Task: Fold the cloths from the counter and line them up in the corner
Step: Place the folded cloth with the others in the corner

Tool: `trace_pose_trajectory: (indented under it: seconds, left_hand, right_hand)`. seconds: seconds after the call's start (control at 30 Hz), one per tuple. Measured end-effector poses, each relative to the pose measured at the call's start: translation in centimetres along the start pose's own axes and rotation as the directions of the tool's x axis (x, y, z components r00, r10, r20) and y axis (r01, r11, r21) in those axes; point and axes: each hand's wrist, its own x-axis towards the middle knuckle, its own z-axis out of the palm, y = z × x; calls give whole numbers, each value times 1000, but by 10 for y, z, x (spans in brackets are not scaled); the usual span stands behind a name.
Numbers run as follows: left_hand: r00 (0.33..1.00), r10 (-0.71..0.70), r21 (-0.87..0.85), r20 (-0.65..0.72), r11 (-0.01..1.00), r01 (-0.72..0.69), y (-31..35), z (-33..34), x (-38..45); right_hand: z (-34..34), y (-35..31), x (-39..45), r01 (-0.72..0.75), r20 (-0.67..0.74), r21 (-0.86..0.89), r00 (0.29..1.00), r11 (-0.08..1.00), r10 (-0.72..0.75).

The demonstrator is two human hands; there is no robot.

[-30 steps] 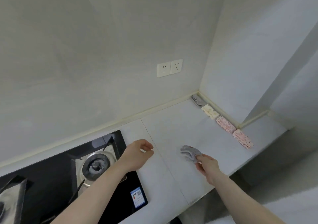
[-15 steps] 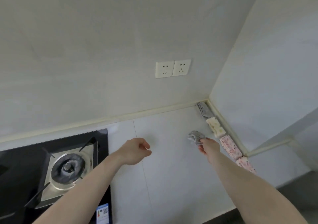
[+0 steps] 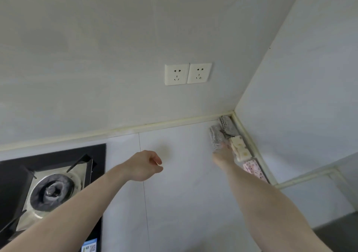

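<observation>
Right hand [image 3: 222, 155] gripped a folded grey cloth [image 3: 216, 138] at right of frame, beside the cloth row [image 3: 240, 149]. Left hand [image 3: 144, 164], frame centre, hung loosely curled, holding nothing.

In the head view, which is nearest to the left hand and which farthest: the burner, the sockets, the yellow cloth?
From the left hand:
1. Burner, to its left, on the stove.
2. Yellow cloth, to its right, along the side wall.
3. Sockets, up on the back wall.
</observation>
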Motion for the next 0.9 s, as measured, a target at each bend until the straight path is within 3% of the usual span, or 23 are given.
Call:
trace_pose_trajectory:
  seconds: [0.1, 0.23, 0.6, 0.73, 0.9]
  left_hand:
    - [999, -21, 4, 25, 1000, 21, 1, 4, 6]
    - [999, -39, 17, 34, 999, 39, -2, 5, 12]
    - [999, -49, 48, 9, 998, 49, -1, -7, 18]
    - [1000, -18, -21, -2, 1000, 18, 0, -5, 5]
    - [993, 26, -54, -116, 998, -32, -30, 1, -38]
  right_hand:
    - [10, 6, 10, 72, 101, -157, 993, 985, -56]
    - [19, 1, 21, 75, 140, -233, 989, 970, -43]
    - [6, -28, 38, -55, 104, -153, 992, 987, 71]
    - [10, -25, 2, 5, 105, -85, 994, 996, 4]
    - [42, -28, -70, 139, 199, -16, 971, 990, -134]
